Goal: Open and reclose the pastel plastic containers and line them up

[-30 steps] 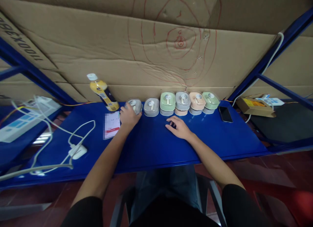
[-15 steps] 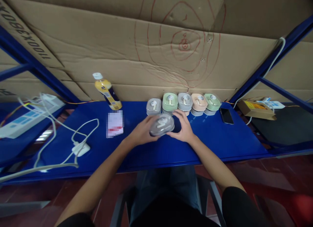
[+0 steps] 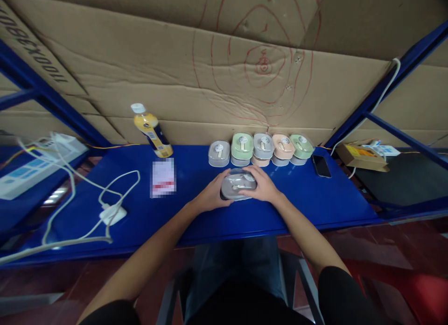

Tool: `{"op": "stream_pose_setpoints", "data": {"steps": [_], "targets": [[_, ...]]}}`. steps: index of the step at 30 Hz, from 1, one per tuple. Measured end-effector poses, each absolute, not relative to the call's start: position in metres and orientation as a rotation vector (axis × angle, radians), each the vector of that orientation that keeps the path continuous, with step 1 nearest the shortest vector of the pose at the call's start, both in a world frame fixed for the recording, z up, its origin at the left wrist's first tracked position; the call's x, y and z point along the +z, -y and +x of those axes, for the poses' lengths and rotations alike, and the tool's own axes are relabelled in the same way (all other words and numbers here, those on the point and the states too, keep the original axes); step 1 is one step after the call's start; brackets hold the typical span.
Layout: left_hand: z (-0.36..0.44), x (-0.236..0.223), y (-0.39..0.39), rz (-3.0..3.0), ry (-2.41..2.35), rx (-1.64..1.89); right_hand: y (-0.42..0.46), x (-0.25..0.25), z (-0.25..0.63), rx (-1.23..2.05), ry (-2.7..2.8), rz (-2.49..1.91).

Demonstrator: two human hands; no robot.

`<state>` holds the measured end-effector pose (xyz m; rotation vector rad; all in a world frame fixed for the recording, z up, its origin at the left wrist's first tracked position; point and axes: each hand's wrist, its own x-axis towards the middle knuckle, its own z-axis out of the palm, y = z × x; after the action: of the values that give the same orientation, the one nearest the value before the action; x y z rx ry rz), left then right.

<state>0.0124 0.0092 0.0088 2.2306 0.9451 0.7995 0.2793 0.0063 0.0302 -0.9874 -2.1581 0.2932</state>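
Left hand (image 3: 214,192) and right hand (image 3: 263,186) clasp a grey container (image 3: 235,179) right of the bottle (image 3: 150,129); uneven pressure risks a slip.

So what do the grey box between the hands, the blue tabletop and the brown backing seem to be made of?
Grey box: probably smooth, glossy plastic; its top looks see-through and catches highlights.
Blue tabletop: smooth and slightly shiny, with soft reflections; painted metal or a coated board, I can't tell which.
Brown backing: matte cardboard, judging by its creases and printed lettering.
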Motion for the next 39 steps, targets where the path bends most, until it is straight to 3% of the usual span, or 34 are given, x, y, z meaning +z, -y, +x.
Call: {"op": "stream_pose_setpoints", "data": {"steps": [9, 24, 31, 39], "targets": [[0.015, 0.006, -0.004, 2.460, -0.796, 0.816, -0.021, 0.012, 0.343, 0.400, 1.773, -1.245], [-0.054, 0.009, -0.015, 2.315, -1.244, 0.892, -0.020, 0.012, 0.350, 0.356, 1.872, -1.389], [-0.017, 0.024, -0.002, 2.353, -1.071, 0.849, -0.013, 0.024, 0.341, 0.280, 1.849, -1.248], [0.013, 0.012, -0.007, 2.324, -0.973, 0.729, 0.000, 0.046, 0.303, 0.313, 2.196, -0.978]]}}
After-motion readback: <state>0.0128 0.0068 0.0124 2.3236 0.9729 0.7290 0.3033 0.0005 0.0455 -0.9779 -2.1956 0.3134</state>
